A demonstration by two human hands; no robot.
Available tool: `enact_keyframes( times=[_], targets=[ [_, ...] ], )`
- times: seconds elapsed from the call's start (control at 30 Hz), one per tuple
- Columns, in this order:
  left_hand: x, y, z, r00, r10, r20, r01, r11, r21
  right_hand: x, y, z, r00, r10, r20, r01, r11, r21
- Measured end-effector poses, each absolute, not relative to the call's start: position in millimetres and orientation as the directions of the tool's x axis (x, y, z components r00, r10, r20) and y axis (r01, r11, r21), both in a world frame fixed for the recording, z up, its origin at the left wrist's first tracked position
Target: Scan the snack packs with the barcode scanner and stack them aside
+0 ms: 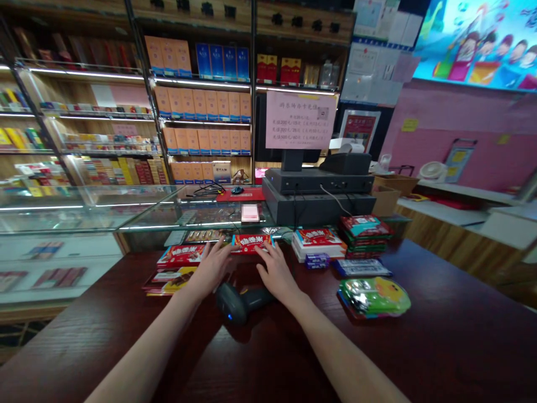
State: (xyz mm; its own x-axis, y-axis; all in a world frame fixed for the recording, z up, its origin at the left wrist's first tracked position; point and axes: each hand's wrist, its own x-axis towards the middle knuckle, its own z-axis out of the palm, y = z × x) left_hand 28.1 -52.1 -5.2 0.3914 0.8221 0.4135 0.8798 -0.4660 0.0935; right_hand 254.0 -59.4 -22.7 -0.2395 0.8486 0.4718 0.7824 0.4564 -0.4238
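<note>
A red snack packet (247, 244) with white lettering lies flat at the far side of the dark counter. My left hand (213, 265) reaches to its left end, fingers stretched forward. My right hand (277, 270) has its fingers spread, the tips on or just at the packet's right part. Neither hand is closed around anything. Between my forearms lies a black barcode scanner (235, 305) with a blue light, its handle end partly hidden by my right hand. Just left of my left hand, another red packet (178, 256) rests by several flat yellow and red packets (170, 280).
Right of my hands are stacked red-topped boxes (319, 238), small purple packs (316, 261), a pile of packets (364, 235), a dark blue packet (363, 267) and a green package (374, 296). Behind stand a glass display case (146, 215) and a black cash register (319, 204).
</note>
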Motion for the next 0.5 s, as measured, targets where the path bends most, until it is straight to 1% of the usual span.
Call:
enact_keyframes(
  times=[0.13,0.23,0.5],
  targets=[
    [29.2,-56.9,-9.9,0.358,0.826,0.436,0.889,-0.444,0.111,253.8,-57.9,-33.3,-0.241,0.846,0.475,0.762,0.469,-0.447],
    [28.4,-57.5,-15.5,0.332,0.813,0.479,0.899,-0.426,0.100,255.6,-57.4,-35.8,-0.253,0.839,0.482,0.744,0.487,-0.457],
    [26.1,-59.7,-18.2,0.335,0.765,0.550,0.892,-0.445,0.076,263.6,-55.0,-33.8,-0.230,0.783,0.578,0.686,0.552,-0.474]
  ],
)
